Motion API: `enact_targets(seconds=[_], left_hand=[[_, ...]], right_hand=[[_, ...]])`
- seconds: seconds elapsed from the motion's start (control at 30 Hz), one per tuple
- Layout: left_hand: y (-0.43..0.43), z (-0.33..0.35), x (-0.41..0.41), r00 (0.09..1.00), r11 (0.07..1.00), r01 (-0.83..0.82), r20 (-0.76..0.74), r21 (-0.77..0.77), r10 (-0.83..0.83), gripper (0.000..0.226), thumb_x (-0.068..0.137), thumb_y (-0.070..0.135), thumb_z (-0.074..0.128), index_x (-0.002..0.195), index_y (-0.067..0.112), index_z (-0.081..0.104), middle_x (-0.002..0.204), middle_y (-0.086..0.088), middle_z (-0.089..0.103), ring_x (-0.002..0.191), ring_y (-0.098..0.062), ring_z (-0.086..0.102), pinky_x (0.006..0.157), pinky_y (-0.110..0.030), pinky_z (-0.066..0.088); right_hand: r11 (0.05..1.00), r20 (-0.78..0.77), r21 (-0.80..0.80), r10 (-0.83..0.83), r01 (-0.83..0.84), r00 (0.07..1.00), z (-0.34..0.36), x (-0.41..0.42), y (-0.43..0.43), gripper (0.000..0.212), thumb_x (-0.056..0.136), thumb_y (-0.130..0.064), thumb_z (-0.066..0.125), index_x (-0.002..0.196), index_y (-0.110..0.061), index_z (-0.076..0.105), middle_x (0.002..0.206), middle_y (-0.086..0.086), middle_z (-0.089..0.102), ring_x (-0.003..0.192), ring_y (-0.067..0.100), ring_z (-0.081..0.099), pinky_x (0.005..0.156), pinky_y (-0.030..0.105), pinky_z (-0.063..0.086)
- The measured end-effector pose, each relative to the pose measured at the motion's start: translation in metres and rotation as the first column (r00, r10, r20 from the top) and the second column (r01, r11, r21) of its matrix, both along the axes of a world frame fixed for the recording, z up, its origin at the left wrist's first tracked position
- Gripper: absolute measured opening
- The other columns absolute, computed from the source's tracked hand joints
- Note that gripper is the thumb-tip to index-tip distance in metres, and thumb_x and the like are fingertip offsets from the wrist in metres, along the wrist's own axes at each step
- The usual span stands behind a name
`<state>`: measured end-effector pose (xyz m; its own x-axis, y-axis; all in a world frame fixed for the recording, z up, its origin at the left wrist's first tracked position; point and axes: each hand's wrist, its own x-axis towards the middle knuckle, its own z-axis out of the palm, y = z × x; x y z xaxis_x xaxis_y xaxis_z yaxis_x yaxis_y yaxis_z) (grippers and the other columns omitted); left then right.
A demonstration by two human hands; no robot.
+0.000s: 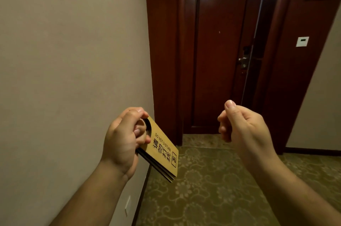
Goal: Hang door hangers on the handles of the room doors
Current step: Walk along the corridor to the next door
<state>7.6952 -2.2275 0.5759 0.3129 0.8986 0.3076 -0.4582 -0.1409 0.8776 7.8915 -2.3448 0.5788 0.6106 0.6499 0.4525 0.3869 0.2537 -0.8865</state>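
Door hangers [162, 153] in a small stack, near left, none yet on the handle ahead.

The left hand [123, 139] grips the stack by its hole end: tan cards printed DO NOT DISTURB over black characters. The right hand [239, 126] is loosely curled and holds nothing. Farther off, beyond patterned carpet [212, 188], the dark red door [217, 50] carries a bare metal handle [243, 59]; hanging is still to do here.

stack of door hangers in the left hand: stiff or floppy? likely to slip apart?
Probably stiff: the stack of door hangers juts past the left hand without drooping. Likely light, since one hand carries it. The smooth faces could slide apart; the lower edges already look slightly fanned.
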Motion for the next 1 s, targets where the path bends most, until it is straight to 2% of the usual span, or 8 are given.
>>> enact_targets(seconds=[0.1, 0.27, 0.4, 0.53, 0.67, 0.87, 1.0], left_hand=[[0.066, 0.006, 0.042, 0.999, 0.999, 0.036, 0.006, -0.032, -0.036, 0.021, 0.082, 0.033, 0.056, 0.068, 0.017, 0.058, 0.048, 0.005, 0.027, 0.04, -0.011, 0.022, 0.056, -0.033, 0.033], [0.153, 0.02, 0.124, 0.993, 0.993, 0.119, -0.021, 0.009, -0.119, 0.02, 0.081, 0.032, 0.056, 0.07, 0.017, 0.062, 0.052, 0.003, 0.03, 0.04, -0.011, 0.025, 0.059, -0.032, 0.04], [0.203, 0.021, 0.187, 0.985, 0.985, 0.17, -0.042, 0.034, -0.169, 0.021, 0.082, 0.034, 0.055, 0.068, 0.022, 0.065, 0.054, 0.004, 0.033, 0.042, -0.011, 0.028, 0.065, -0.034, 0.042], [0.247, 0.018, 0.248, 0.978, 0.979, 0.204, -0.039, 0.026, -0.203, 0.021, 0.082, 0.033, 0.055, 0.069, 0.022, 0.066, 0.054, 0.005, 0.036, 0.043, -0.011, 0.03, 0.067, -0.033, 0.042], [0.287, 0.02, 0.313, 0.979, 0.979, 0.198, -0.055, 0.041, -0.196, 0.019, 0.082, 0.033, 0.057, 0.07, 0.02, 0.066, 0.055, 0.004, 0.036, 0.043, -0.011, 0.029, 0.066, -0.033, 0.043], [0.347, 0.036, 0.407, 0.976, 0.977, 0.19, -0.127, 0.095, -0.178, 0.021, 0.082, 0.034, 0.055, 0.071, 0.022, 0.068, 0.055, 0.005, 0.037, 0.041, -0.01, 0.031, 0.068, -0.033, 0.044], [0.388, 0.032, 0.449, 0.977, 0.982, 0.169, -0.147, 0.089, -0.155, 0.023, 0.083, 0.035, 0.054, 0.071, 0.022, 0.068, 0.055, 0.004, 0.037, 0.041, -0.01, 0.031, 0.068, -0.034, 0.044]], right_hand=[[0.999, 0.026, -0.017, -0.031, 0.031, 0.999, 0.009, 0.037, 0.06, 0.046, 0.098, -0.046, 0.045, 0.072, -0.015, 0.065, 0.056, 0.0, 0.058, 0.054, 0.016, 0.055, 0.054, 0.035, 0.045], [0.994, 0.031, 0.017, -0.109, 0.108, 0.994, 0.019, 0.102, 0.131, 0.047, 0.099, -0.042, 0.044, 0.075, -0.008, 0.065, 0.056, 0.001, 0.057, 0.05, 0.012, 0.053, 0.044, 0.019, 0.04], [0.987, 0.023, -0.012, -0.163, 0.163, 0.986, 0.014, 0.155, 0.176, 0.049, 0.099, -0.043, 0.044, 0.074, -0.007, 0.064, 0.056, 0.001, 0.056, 0.05, 0.01, 0.053, 0.046, 0.02, 0.041], [0.981, 0.025, -0.01, -0.193, 0.193, 0.981, 0.009, 0.215, 0.219, 0.049, 0.099, -0.043, 0.044, 0.073, -0.006, 0.065, 0.054, 0.002, 0.057, 0.046, 0.009, 0.052, 0.041, 0.019, 0.04], [0.977, 0.027, -0.005, -0.214, 0.214, 0.976, 0.006, 0.283, 0.264, 0.049, 0.099, -0.042, 0.045, 0.071, -0.007, 0.065, 0.055, 0.001, 0.059, 0.051, 0.01, 0.056, 0.047, 0.017, 0.043], [0.985, -0.004, 0.055, -0.162, 0.162, 0.987, 0.03, 0.389, 0.335, 0.049, 0.1, -0.042, 0.045, 0.072, -0.007, 0.065, 0.055, 0.0, 0.058, 0.052, 0.011, 0.056, 0.049, 0.021, 0.044], [0.991, -0.041, 0.019, -0.129, 0.13, 0.991, 0.022, 0.438, 0.385, 0.048, 0.099, -0.044, 0.045, 0.072, -0.009, 0.065, 0.056, 0.0, 0.059, 0.053, 0.012, 0.057, 0.052, 0.025, 0.044]])
